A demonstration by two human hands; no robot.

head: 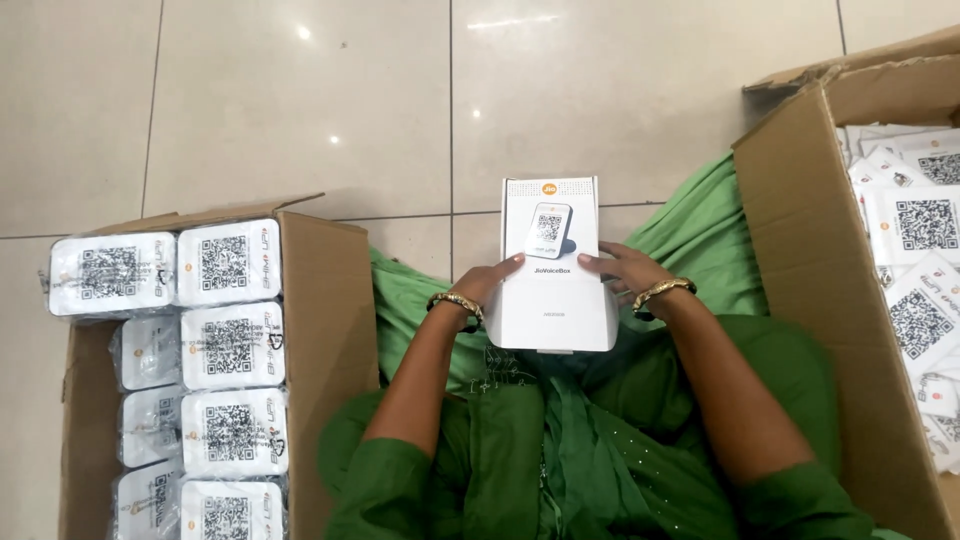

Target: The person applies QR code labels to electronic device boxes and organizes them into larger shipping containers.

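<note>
I pinch the white box (556, 270) between my left hand (487, 283) and right hand (628, 270) above my lap; fingertips only, it could slip.

I sit on a glossy beige tiled floor (300, 110) with grey grout lines. To my left, an open cardboard box (330, 290) rests directly on the tiles, packed with white wrapped units (square code labels facing up). To my right stands a second open cardboard carton (800, 230), also directly on the floor.
</note>
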